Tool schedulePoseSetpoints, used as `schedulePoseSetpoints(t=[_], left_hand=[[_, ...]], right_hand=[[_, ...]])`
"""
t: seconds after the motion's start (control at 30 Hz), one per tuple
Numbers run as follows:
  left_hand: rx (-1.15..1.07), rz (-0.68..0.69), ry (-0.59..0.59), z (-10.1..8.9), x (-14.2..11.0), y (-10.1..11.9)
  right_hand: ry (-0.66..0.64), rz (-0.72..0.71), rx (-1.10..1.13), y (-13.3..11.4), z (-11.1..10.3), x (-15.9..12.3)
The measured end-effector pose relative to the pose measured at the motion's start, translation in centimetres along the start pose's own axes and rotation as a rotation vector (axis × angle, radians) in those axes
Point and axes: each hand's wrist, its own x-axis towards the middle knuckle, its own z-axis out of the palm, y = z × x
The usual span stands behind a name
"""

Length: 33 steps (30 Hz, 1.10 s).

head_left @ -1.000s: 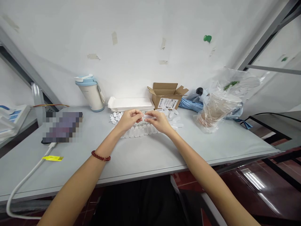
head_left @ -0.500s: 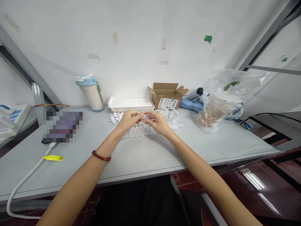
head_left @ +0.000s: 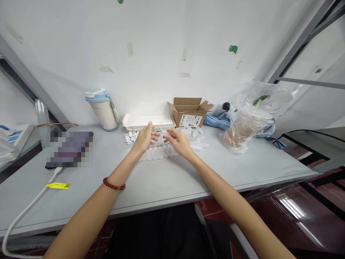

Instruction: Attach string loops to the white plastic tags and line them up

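Note:
My left hand (head_left: pixel 145 137) is open, thumb up and fingers spread, just above the tabletop. Opposite it, my right hand (head_left: pixel 178 139) has its fingers curled in a pinch; a whitish, see-through bit shows at the fingertips, too small to name. Thin white strands (head_left: pixel 161 126) stand up between the hands. Below them lies a row of translucent, rounded plastic pieces (head_left: pixel 155 154), side by side. Small white round pieces with holes (head_left: pixel 130 136) are heaped left of my left hand. More loose translucent pieces (head_left: pixel 198 138) are scattered to the right of my right hand.
Behind the hands stand a white tray (head_left: pixel 148 122) and an open cardboard box (head_left: pixel 188 112). A tumbler (head_left: pixel 104 111) and a phone (head_left: pixel 71 149) on a white cable (head_left: pixel 29 205) are at left. At right are blue cloth (head_left: pixel 217 121) and a bagged cup (head_left: pixel 246 124).
My left hand has let go of the small clear piece both hands were at, and its fingers have spread. My right hand stays in nearly the same place. The view has shifted slightly.

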Motion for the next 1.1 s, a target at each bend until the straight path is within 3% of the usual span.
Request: schedulePoseSetpoints(t=[0.07,0.13,0.23,0.33,0.53,0.67,0.8,0.93,1.1], left_hand=[[0.258,0.246,0.141,0.6,-0.7,0.1],[0.454,0.484,0.166,1.2,-1.4,0.0],[0.658,0.711,0.051,1.7,-2.2,-0.2],[0.796,0.793,-0.040,1.5,-2.3,-0.4],[0.769,0.792,-0.038,0.7,-2.1,-0.3],[0.740,0.715,-0.025,-1.2,-3.9,0.2],[0.738,0.588,0.005,-5.0,-7.3,-0.1],[0.761,0.449,-0.052,-8.8,-10.5,-1.6],[0.795,0.326,-0.118,-11.7,-12.0,-3.5]], right_hand=[[-0.025,0.117,0.219,-0.3,-0.1,0.1],[-0.032,0.194,0.383,-0.4,-0.2,0.2],[-0.049,0.268,0.509,-0.6,-0.1,0.3],[-0.083,0.305,0.555,-0.8,0.1,0.2],[-0.189,0.343,0.555,-2.1,-0.1,-0.4],[-0.281,0.306,0.511,-2.9,0.3,-0.9],[-0.333,0.182,0.351,-3.3,2.7,-2.5],[-0.475,0.008,0.180,-3.7,5.3,-4.8],[-0.616,-0.248,-0.057,-3.7,6.3,-6.2]])
